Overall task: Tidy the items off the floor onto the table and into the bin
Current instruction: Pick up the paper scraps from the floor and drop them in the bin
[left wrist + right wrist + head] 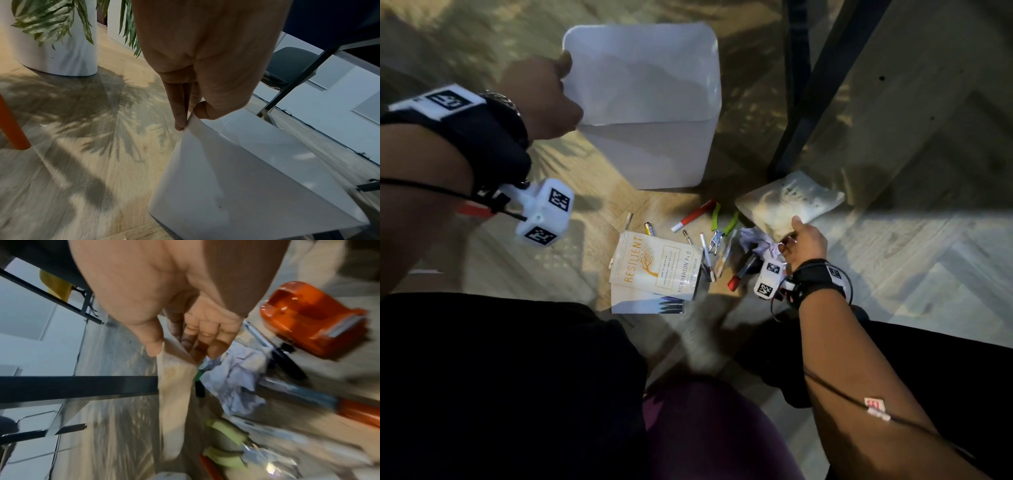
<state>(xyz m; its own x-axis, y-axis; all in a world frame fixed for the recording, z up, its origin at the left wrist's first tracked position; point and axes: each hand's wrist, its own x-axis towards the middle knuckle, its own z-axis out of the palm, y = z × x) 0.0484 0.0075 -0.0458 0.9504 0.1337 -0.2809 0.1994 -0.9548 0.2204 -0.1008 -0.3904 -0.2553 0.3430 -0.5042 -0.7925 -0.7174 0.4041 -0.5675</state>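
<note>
A white plastic bin (650,102) stands on the wooden floor, and my left hand (544,99) pinches its left rim (193,120) between thumb and fingers. On the right, a cream book (789,204) lies by the black table leg (822,85). My right hand (804,240) grips its near edge (174,386), thumb on top and fingers under. Crumpled white paper (760,243) lies just left of that hand. Two stacked books (654,267), several pens and markers (693,216) and green-handled pliers (722,228) are scattered in between.
A white planter with green leaves (57,40) stands behind the bin. An orange tape dispenser (312,318) sits near the paper. An orange chair leg (14,126) is at far left, and a dark chair (292,65) is under the table. My knees fill the lower head view.
</note>
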